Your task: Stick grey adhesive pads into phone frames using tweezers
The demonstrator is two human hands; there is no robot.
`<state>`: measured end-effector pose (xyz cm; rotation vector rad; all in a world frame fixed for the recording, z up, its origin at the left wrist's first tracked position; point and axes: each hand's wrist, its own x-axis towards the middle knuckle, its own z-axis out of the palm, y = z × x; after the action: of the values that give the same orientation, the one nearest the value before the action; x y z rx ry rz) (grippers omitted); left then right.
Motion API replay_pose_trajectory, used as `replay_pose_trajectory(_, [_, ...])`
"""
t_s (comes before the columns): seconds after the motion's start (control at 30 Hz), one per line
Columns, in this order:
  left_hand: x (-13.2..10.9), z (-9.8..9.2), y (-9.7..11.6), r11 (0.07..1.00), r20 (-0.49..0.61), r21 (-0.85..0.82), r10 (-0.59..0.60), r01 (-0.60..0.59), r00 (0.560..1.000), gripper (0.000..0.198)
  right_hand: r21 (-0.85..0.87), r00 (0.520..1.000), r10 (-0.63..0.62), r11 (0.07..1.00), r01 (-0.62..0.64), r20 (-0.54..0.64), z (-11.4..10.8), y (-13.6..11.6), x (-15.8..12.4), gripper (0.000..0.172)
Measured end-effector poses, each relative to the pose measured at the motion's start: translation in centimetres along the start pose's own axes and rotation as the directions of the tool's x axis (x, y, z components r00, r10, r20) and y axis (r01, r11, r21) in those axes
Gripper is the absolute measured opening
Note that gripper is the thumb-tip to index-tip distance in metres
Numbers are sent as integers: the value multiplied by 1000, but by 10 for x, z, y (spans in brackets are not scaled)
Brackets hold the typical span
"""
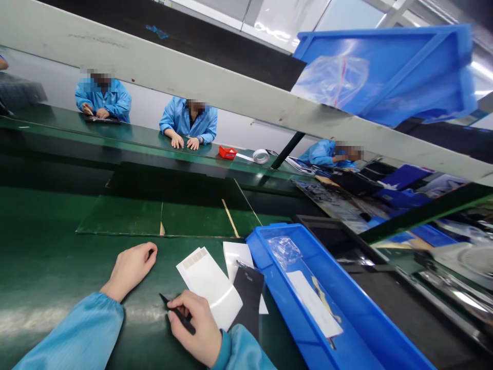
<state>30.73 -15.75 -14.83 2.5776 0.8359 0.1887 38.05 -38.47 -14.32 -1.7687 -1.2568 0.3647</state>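
Observation:
In my right hand (198,326) is a pair of black tweezers (181,316), its pointed tip aimed up and to the left over the green tabletop. My left hand (131,270) rests on the table to the left, fingers curled in against the thumb; whether anything sits inside them is hidden. Just beyond my right hand lie white sheets of labels (211,285), with a row of small beige patches near the top edge. A dark grey flat piece (248,298) overlaps another white sheet (236,254) beside them.
A long blue bin (365,318) stands to the right, holding clear plastic and a white strip. Ahead lies a green board (192,210). A shelf beam (231,97) crosses overhead, carrying a blue tray (400,72). Several people in blue jackets sit opposite, near a red box (227,152) and a white tape roll (261,156).

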Motion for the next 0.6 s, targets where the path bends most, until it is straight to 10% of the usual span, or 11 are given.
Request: replay_pose_trajectory(0.6, [0,-1,2,1000,3,4,1,-1,1000,18,-19,1000,11,1000,-11,13,-1,0,0,16])
